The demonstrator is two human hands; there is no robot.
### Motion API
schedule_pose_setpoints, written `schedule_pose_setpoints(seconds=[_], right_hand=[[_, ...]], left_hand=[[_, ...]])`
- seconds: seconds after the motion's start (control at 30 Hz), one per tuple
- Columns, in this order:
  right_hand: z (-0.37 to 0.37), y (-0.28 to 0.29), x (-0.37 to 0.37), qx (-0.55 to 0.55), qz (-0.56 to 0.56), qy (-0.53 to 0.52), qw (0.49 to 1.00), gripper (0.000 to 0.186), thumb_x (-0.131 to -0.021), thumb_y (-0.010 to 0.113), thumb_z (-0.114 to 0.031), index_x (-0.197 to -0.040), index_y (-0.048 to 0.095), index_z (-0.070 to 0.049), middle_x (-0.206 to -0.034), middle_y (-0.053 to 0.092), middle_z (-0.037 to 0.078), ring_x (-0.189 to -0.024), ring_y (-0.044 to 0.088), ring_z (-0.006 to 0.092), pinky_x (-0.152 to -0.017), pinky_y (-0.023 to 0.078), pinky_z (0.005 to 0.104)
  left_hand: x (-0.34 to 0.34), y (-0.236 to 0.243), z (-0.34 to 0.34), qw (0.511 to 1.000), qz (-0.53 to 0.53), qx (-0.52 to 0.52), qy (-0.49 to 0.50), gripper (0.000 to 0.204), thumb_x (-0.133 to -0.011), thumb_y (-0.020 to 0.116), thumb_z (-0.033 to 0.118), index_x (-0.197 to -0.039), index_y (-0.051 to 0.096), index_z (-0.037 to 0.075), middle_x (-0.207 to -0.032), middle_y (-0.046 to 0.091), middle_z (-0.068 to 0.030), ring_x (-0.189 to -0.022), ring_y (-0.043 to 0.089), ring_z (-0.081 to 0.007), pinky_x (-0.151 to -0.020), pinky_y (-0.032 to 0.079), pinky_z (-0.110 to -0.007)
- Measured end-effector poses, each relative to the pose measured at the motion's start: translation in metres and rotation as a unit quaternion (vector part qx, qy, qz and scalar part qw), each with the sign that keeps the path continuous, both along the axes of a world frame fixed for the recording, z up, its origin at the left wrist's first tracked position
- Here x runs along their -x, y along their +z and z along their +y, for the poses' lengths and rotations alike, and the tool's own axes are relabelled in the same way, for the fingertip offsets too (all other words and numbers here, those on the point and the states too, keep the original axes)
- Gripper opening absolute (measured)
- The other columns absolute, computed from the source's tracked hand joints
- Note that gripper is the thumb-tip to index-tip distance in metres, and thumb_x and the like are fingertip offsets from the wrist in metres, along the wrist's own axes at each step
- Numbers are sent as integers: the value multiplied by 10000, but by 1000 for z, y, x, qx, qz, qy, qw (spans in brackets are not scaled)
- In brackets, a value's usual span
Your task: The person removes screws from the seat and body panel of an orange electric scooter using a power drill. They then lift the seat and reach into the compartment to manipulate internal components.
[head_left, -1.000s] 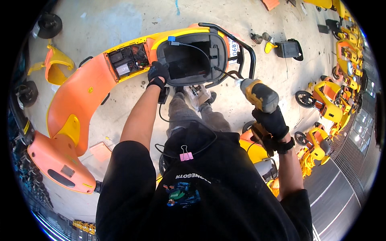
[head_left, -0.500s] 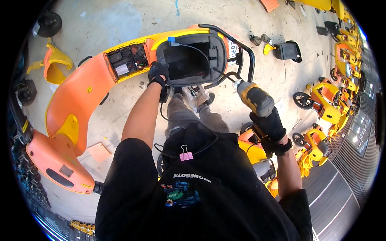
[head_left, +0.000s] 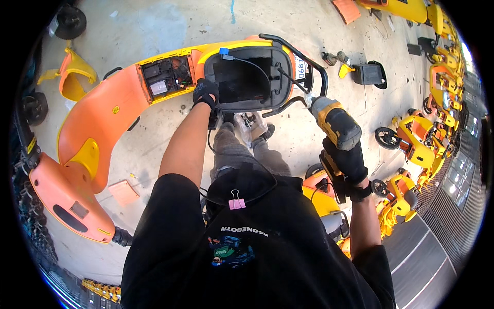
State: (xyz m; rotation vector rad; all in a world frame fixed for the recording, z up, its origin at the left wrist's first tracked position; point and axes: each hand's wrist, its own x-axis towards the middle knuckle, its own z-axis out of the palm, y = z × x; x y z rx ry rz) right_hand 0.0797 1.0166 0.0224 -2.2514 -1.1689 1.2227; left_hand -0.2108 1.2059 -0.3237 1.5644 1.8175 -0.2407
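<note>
An orange and yellow electric scooter [head_left: 105, 118] stretches across the view in front of me, with a deep black storage compartment [head_left: 283, 95] at its rear. My left hand [head_left: 206, 92], in a black glove, is closed over the compartment's near left edge. In my right hand [head_left: 347, 159], also gloved, is a yellow and black power drill [head_left: 334, 121]. Its long thin bit [head_left: 294, 81] reaches over the compartment's right rim, the tip close to the inner right side. A cable with a blue connector [head_left: 224, 52] lies across the compartment. Left of it, an uncovered bay [head_left: 167, 77] shows wiring and modules.
Black rear rails [head_left: 321, 77] curve round the scooter's tail. By my feet lies a clear plastic bag of parts [head_left: 251, 126]. A black box [head_left: 368, 73] and an orange panel [head_left: 123, 192] are on the concrete floor. Several yellow scooters [head_left: 417, 141] stand at the right.
The drill has shifted slightly right and nearer to me, and its bit tip sits farther toward the far side of the compartment. My left hand stays at the edge.
</note>
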Motion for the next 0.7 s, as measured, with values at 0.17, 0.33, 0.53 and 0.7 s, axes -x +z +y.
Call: schedule_pose_setpoints(seconds=[0.17,0.33,0.53,0.7], right_hand=[[7,-10,2,-56,-86,90,991,237,-846,685,-144,-1056,623,-52,-953,672,96,-877,650,243,-783,531,314],[7,-13,0,-71,-109,105,986,234,-838,692,-147,-1044,630,-54,-932,675,92,-868,652,247,-780,532,315],[11,-9,7,-53,-87,83,991,214,-818,712,-152,-990,648,-42,-864,686,92,-801,664,241,-736,540,311],[16,-7,9,-38,-99,122,987,267,-818,696,-120,-1057,628,-20,-943,679,115,-865,659,233,-771,523,316]], left_hand=[[14,-43,-3,999,-13,-7,-40,453,-869,586,365,-1075,538,-35,-1044,653,-251,-1017,637,-393,-842,513,-462],[-5,6,1,1000,3,12,24,450,-864,598,353,-1083,529,-34,-1027,658,-249,-1003,643,-392,-838,515,-460],[0,9,-1,1000,-2,12,17,476,-864,605,387,-1073,520,-33,-1015,663,-242,-985,651,-388,-820,522,-459],[1,5,-1,1000,-4,10,1,508,-862,608,416,-1078,512,-34,-1018,661,-243,-989,649,-391,-820,520,-464]])
